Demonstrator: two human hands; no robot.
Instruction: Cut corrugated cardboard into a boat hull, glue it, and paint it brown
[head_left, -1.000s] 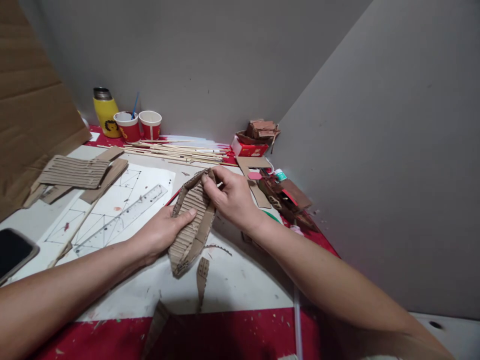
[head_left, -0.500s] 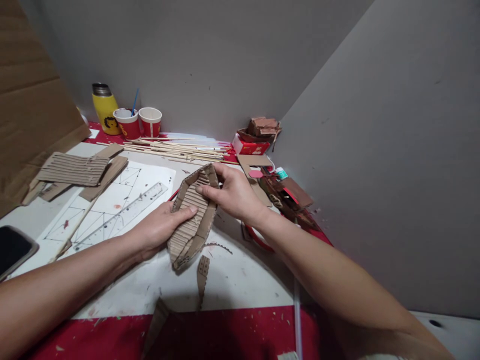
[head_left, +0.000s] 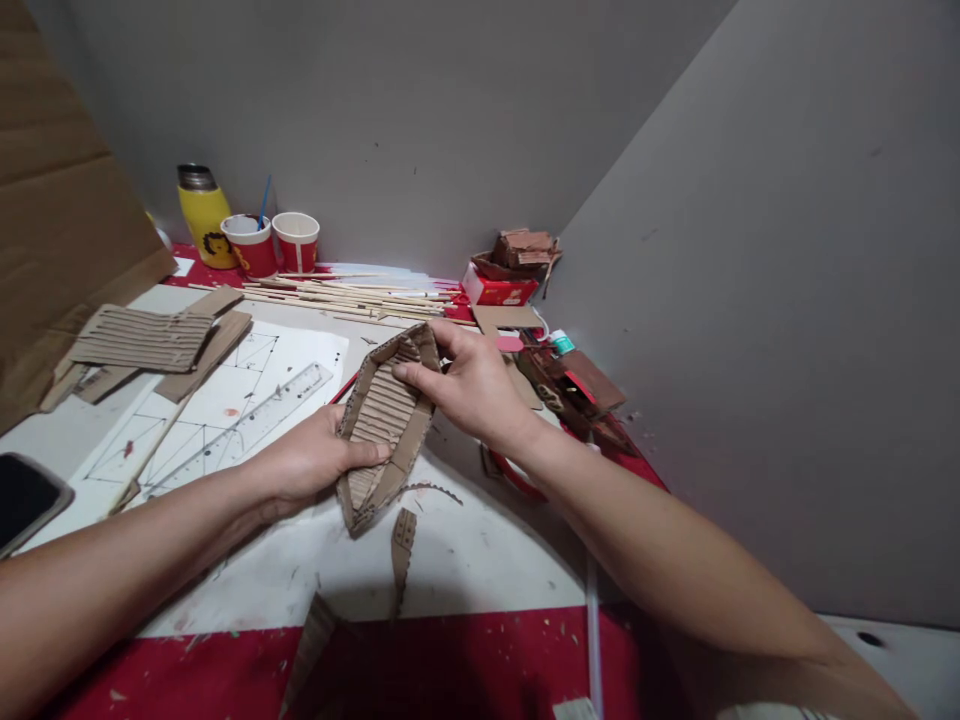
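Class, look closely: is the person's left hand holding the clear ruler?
No, the left hand grips the boat-shaped cardboard piece, while the clear ruler lies on the drawing sheet.

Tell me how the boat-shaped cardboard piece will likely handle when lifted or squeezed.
The boat-shaped cardboard piece is probably light for its size, being corrugated board. Its raised walls likely add some stiffness, though they might buckle under a hard pinch. The ribbed floor seems unlikely to be slippery.
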